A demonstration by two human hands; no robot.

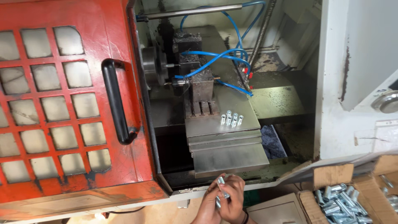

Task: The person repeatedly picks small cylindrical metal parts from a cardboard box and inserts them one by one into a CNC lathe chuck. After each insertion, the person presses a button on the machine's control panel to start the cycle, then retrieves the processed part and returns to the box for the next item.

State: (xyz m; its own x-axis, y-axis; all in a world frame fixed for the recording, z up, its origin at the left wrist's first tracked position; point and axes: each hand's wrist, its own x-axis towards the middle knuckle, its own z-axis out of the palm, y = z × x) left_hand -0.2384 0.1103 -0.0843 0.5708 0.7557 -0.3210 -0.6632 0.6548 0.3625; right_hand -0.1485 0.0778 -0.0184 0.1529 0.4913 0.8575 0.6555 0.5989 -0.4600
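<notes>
Hands: left hand [208, 208] and right hand [232, 199] together hold small metal pins [221, 191].
Risk: a pin could slip and fall under the machine slide [228, 153].

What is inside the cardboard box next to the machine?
The cardboard box holds a heap of small shiny metal pins, like those in the hands. The bottom of the box is covered by the heap.

Both hands [224, 201] hold small metal bushes [220, 185] below the lathe bed [228, 153].

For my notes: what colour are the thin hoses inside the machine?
The hoses are blue, seen in the head view.
</notes>
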